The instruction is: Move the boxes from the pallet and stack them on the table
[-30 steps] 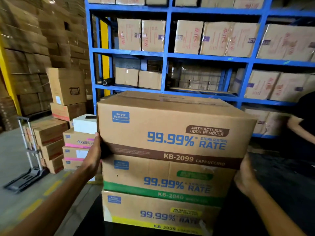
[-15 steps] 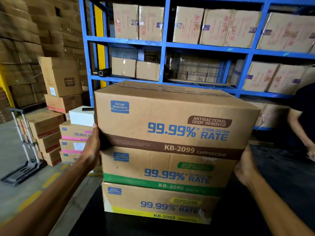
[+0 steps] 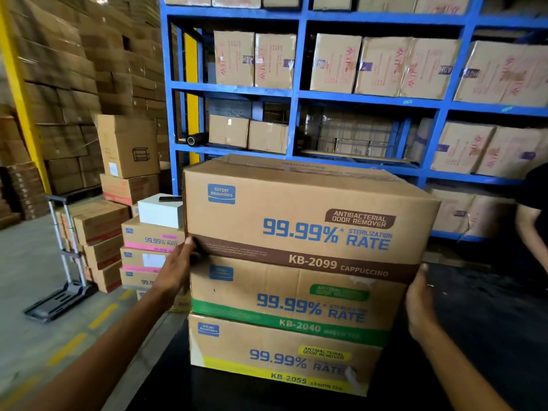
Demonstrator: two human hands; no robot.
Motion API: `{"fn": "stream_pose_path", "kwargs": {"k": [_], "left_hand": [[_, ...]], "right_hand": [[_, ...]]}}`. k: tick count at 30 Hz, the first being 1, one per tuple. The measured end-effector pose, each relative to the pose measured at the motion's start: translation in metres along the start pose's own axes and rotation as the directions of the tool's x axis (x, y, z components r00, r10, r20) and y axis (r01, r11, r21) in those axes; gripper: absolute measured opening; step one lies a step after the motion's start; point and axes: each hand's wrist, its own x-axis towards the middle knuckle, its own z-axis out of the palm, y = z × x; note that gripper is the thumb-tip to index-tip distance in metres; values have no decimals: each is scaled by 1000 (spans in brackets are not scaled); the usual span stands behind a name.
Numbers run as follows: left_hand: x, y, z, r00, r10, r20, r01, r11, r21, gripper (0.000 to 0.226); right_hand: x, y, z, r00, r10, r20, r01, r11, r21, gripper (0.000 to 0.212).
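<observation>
Three cardboard boxes stand stacked on the black table (image 3: 474,336). The top box (image 3: 296,209) has a brown band marked KB-2099. It sits on a green-band box (image 3: 267,292), which rests on a yellow-band box (image 3: 252,345). My left hand (image 3: 175,274) grips the lower left corner of the top box. My right hand (image 3: 419,304) lies flat against the stack's right side, fingertips at the top box's lower right corner. More boxes of this kind, with pink bands (image 3: 148,238), are piled low at the left behind the table.
A white box (image 3: 160,210) tops the pink-band pile. A folding hand trolley (image 3: 65,262) stands on the floor at the left beside brown cartons. Blue shelving (image 3: 296,96) full of cartons rises behind the table. Another person's arm (image 3: 530,232) is at the right edge.
The brown-band box stays on the stack with both hands at its sides. My view has shifted slightly. The other person's arm at the right has moved lower.
</observation>
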Motion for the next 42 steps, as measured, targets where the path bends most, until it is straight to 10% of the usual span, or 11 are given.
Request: {"fn": "stream_pose_path", "kwargs": {"k": [8, 14, 21, 29, 42], "left_hand": [[-107, 2, -16, 999, -16, -42, 22, 989, 147, 36], [-222, -33, -80, 979, -109, -172, 166, 915, 368, 44], [-375, -60, -220, 851, -157, -501, 375, 850, 370, 39], [-493, -95, -358, 645, -269, -715, 450, 890, 71, 31], [-426, -162, -422, 551, -413, -725, 500, 859, -110, 28]], "right_hand": [[-71, 39, 3, 995, -92, 48, 98, 986, -135, 60], [-171, 82, 44, 906, -55, 420, 157, 965, -210, 57], [-330, 110, 138, 469, -6, 883, 308, 938, -157, 39], [-469, 130, 233, 59, 56, 997, 408, 910, -75, 43], [-497, 197, 361, 56, 186, 981, 497, 847, -189, 51]]}}
